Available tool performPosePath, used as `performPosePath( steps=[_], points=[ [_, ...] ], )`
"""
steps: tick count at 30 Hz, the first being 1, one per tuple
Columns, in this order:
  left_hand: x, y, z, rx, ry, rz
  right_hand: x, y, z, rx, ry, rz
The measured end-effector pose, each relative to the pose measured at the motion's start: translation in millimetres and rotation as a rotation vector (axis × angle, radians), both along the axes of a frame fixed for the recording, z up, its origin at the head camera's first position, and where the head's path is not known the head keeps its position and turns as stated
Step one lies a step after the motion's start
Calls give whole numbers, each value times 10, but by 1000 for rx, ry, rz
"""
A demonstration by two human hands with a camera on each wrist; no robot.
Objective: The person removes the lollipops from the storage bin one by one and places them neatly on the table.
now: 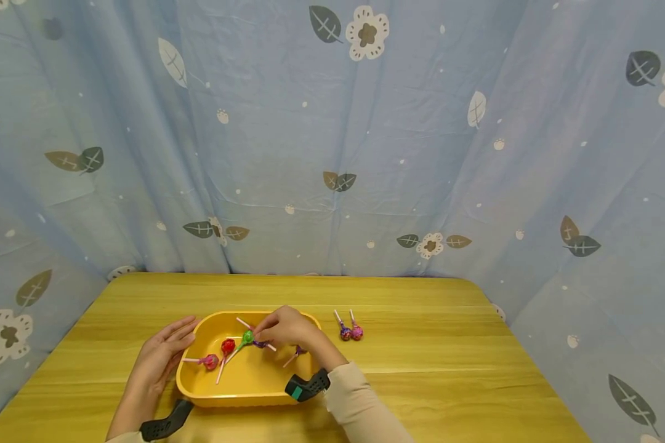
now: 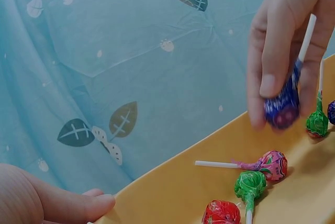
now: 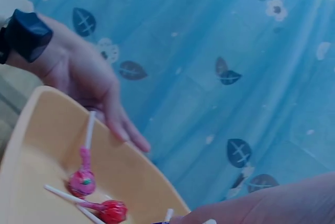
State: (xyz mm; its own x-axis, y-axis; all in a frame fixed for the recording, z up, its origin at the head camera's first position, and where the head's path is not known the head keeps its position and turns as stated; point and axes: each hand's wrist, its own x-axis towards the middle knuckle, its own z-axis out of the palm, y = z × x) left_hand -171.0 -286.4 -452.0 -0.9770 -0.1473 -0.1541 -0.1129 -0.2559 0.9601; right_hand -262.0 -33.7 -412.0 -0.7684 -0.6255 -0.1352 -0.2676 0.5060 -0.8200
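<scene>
Pinching a blue-wrapped lollipop [image 2: 282,106] above the yellow tray [image 1: 241,400].
Head view: the left hand [image 1: 163,351] is resting, fingers extended, against the tray's left wall; the right hand [image 1: 289,326] is hanging over the tray's far side; two lollipops [image 1: 345,334] are lying right of the tray. Left wrist view: the right hand is grasping the blue-wrapped lollipop between thumb and fingers, its stick running back toward the palm. Right wrist view: a pink lollipop [image 3: 82,183] and a red lollipop [image 3: 113,212] are lying inside the tray. Recommended practice: lowering the wrapped end close to the tray's floor before releasing, while bracing the wall.
</scene>
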Motion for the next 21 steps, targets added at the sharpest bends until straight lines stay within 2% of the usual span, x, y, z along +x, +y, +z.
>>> performPosePath(
  steps=[4,9,16,21],
  points=[
    [0,-3,-10,3,-4,1,-37,102,41,-21,-10,-21],
    [-9,-6,-27,11,-18,6,-73,226,74,-80,-67,-66],
    [-7,-10,-23,15,-18,1,-104,413,149,-138,-86,-153],
    [-4,-2,-6,11,-9,-2,-162,565,148,-192,-108,-186]
  ],
)
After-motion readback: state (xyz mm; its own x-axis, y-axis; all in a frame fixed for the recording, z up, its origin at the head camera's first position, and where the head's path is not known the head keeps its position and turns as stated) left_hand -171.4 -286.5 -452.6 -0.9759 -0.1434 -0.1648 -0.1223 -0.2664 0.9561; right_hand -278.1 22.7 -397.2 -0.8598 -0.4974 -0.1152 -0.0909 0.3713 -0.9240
